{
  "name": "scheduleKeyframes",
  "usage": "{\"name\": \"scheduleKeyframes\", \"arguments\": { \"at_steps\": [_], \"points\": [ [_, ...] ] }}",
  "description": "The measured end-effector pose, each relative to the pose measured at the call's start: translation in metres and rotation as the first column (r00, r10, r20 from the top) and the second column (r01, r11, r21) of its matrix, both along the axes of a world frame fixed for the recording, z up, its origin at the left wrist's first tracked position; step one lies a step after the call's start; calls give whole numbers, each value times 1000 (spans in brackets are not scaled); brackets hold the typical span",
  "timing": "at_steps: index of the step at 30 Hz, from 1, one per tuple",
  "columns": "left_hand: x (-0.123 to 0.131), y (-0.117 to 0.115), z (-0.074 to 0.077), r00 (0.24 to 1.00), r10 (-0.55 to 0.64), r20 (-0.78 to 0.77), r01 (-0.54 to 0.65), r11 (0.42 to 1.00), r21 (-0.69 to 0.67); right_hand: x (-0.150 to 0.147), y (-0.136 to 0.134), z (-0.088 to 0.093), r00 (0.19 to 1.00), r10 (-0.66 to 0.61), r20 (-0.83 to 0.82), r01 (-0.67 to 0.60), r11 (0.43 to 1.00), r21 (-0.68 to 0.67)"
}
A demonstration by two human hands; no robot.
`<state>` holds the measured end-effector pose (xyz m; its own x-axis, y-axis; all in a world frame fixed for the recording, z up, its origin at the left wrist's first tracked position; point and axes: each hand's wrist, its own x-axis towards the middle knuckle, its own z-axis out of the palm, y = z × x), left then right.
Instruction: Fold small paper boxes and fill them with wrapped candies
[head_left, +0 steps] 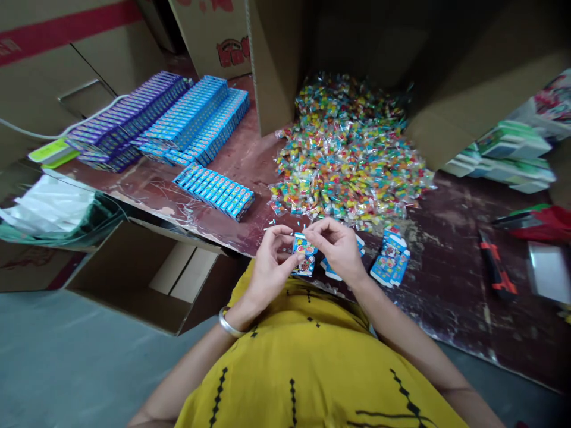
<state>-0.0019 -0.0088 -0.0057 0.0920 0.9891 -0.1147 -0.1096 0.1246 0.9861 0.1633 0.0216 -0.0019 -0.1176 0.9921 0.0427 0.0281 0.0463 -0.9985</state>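
Between my two hands is a small blue printed carton [304, 255], held upright close to my body at the table edge. My left hand [277, 258] grips its left side, thumb across the front. At the carton's top, the fingers of my right hand [335, 246] are pinched together on its upper edge. Partly hidden behind my right hand lie more blue cartons [332, 270], and another flat blue carton [391, 259] rests to the right. Just beyond my hands spreads a large heap of small clear packets of colourful sweets [348, 172].
A large cardboard box [276, 65] lies open around the heap. Rows of blue cartons [216, 190] and purple cartons [129, 119] stand on the left. An orange-black utility knife [497, 267] lies at right. Below the left edge sits an open cardboard box [129, 285].
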Motion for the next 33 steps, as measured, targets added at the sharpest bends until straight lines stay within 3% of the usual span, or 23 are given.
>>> {"name": "scheduleKeyframes", "arguments": {
  "at_steps": [7,13,17,20,22,24,27,29,31,33],
  "points": [
    [-8,-1,0,992,-66,-112,74,995,74,10,16,5,996,67,64,-61,994,-96],
    [-11,-2,-1,984,-137,-113,144,988,52,14,22,2,994,109,12,-105,975,-194],
    [-12,-1,0,990,-122,-69,125,991,38,12,10,7,981,103,165,-101,995,-19],
    [-13,3,0,998,-58,-23,59,997,49,11,-3,11,921,188,340,-227,971,80],
    [-13,6,-1,999,-29,19,29,999,37,10,-10,10,837,211,505,-322,936,142],
    [-13,9,-3,999,5,51,-5,1000,1,8,-13,5,756,141,639,-369,898,238],
    [-13,12,-6,998,26,50,-22,996,-86,4,-12,-8,739,-11,674,-342,855,389],
    [-17,14,-5,1000,-7,-18,5,995,-102,0,-9,-16,760,-53,647,-311,846,434],
    [-25,19,-3,976,-8,-216,2,1000,-28,-4,-7,-19,766,-37,642,-308,856,416],
    [-36,27,-1,839,109,-533,-43,990,134,-4,-5,-18,750,-4,662,-318,874,366]
  ]
}}
